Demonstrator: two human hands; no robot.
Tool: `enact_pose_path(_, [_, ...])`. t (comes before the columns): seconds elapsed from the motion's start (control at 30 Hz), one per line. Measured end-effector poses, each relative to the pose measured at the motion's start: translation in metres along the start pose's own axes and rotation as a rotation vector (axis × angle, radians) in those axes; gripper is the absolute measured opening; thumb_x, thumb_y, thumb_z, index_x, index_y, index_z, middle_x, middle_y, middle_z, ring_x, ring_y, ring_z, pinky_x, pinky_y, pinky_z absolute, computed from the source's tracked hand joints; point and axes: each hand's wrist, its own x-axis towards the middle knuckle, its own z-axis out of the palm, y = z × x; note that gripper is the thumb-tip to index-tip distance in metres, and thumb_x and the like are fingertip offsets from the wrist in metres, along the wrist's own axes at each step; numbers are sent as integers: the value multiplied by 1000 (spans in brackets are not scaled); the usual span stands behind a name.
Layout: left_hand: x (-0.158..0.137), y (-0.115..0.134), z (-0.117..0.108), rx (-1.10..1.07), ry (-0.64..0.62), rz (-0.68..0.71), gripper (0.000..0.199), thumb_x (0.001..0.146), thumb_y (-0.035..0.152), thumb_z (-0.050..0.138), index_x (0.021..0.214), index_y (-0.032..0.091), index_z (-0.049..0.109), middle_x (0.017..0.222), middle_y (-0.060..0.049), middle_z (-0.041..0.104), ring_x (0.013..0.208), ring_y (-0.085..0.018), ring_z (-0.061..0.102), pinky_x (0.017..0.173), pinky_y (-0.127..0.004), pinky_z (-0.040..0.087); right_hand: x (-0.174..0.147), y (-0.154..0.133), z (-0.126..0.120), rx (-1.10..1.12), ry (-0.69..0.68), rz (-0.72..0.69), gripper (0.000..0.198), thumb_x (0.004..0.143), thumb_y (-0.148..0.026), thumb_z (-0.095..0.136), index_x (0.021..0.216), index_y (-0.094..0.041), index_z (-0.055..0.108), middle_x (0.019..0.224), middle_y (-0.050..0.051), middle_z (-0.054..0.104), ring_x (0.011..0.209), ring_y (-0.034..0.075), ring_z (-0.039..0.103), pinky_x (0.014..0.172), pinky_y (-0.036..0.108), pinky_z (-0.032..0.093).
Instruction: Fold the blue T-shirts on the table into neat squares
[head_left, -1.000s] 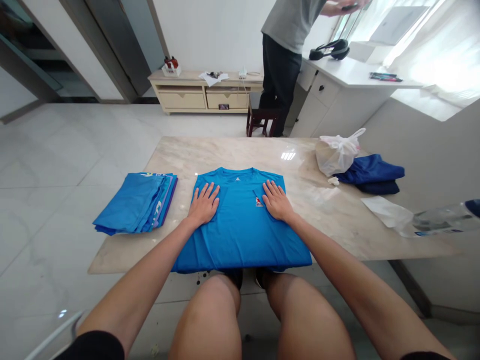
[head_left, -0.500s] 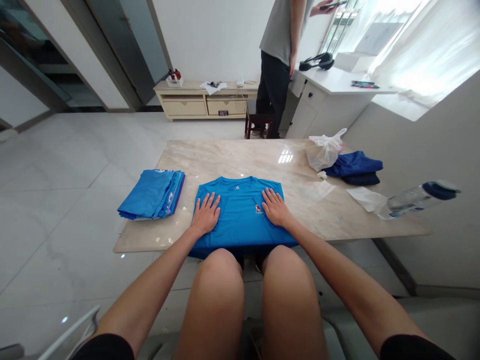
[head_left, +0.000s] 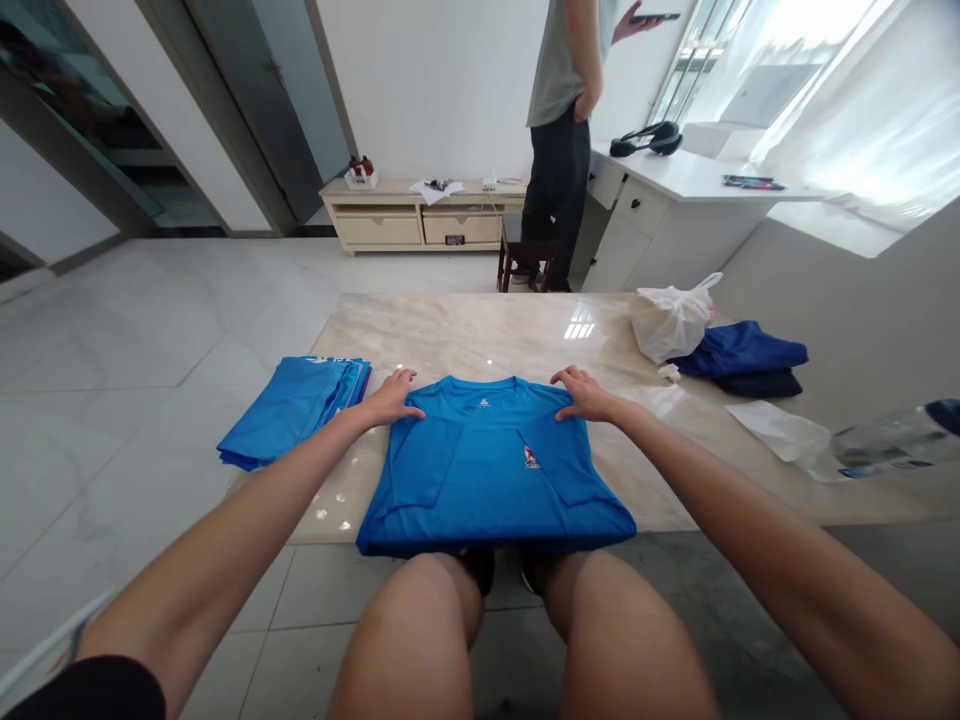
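A blue T-shirt (head_left: 480, 470) lies face up in front of me, its sleeves folded inward across the front and its lower part hanging over the table's near edge. My left hand (head_left: 391, 398) is at the shirt's left shoulder, thumb on the cloth and fingers apart from it. At the opposite shoulder, my right hand (head_left: 586, 396) has the same spread, with its thumb tip touching the fabric. Neither hand is closed on the shirt. A stack of folded blue clothes (head_left: 289, 405) sits left of my left hand.
The marble-patterned table (head_left: 465, 325) also bears a white plastic bag (head_left: 670, 322), dark blue clothes (head_left: 750, 350), a paper sheet (head_left: 776, 428) and a clear bottle (head_left: 889, 440) at right. Beyond it, a person (head_left: 559, 140) holding a phone stands beside a stool (head_left: 527, 245) and white desk (head_left: 694, 175).
Both hands have moved from lying flat on the shirt's front up and outward to its shoulders. The shirt's sides and folded sleeves show more fully, and the view has shifted slightly.
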Motion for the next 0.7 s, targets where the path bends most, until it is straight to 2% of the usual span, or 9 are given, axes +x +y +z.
enact_pose_path(0.13, [20, -1, -6, 27, -131, -2, 98, 63, 74, 90, 138, 18, 59, 145, -21, 66, 134, -42, 65, 107, -46, 54, 30, 4, -6, 63, -128, 13, 94, 66, -48, 102, 146, -23, 59, 151, 17, 60, 139, 41, 60, 114, 48, 52])
enact_pose_path(0.27, [25, 2, -9, -54, -273, -39, 86, 62, 75, 88, 125, 23, 62, 130, -13, 75, 115, -35, 71, 91, -37, 55, 40, -3, -13, 107, -262, 75, 94, 62, -47, 102, 144, -22, 61, 141, 15, 69, 122, 35, 70, 96, 40, 59])
enact_pose_path(0.33, [21, 6, -11, -67, -303, -58, 79, 64, 73, 87, 122, 24, 64, 128, -12, 77, 114, -33, 72, 90, -35, 54, 36, -12, -16, 86, -295, 105, 82, 66, -45, 100, 138, -22, 67, 131, 12, 74, 111, 33, 73, 88, 37, 59])
enact_pose_path(0.43, [11, 17, -16, -31, -326, -42, 68, 68, 64, 86, 119, 23, 69, 130, -12, 79, 116, -33, 72, 92, -33, 54, 24, -28, -18, 5, -307, 107, 48, 78, -40, 92, 120, -22, 76, 118, 9, 79, 100, 29, 75, 81, 34, 57])
enact_pose_path(0.5, [4, 28, -20, 12, -361, -11, 56, 70, 57, 84, 112, 22, 73, 123, -10, 81, 112, -32, 73, 90, -32, 53, 14, -39, -19, -50, -321, 83, 30, 85, -35, 87, 111, -23, 79, 112, 8, 80, 96, 27, 75, 78, 33, 56])
enact_pose_path(0.6, [-7, 43, -27, 82, -375, 9, 36, 75, 50, 81, 97, 22, 75, 102, -6, 83, 98, -30, 74, 83, -32, 51, 1, -55, -22, -132, -298, 20, 21, 90, -29, 83, 109, -22, 81, 111, 9, 82, 96, 28, 76, 78, 33, 56])
enact_pose_path(0.7, [-14, 50, -37, 132, -284, -11, 31, 78, 46, 80, 98, 22, 78, 102, -6, 83, 98, -28, 75, 80, -30, 51, -4, -65, -29, -194, -184, 5, 24, 91, -25, 83, 115, -20, 81, 120, 13, 81, 106, 30, 77, 83, 33, 56])
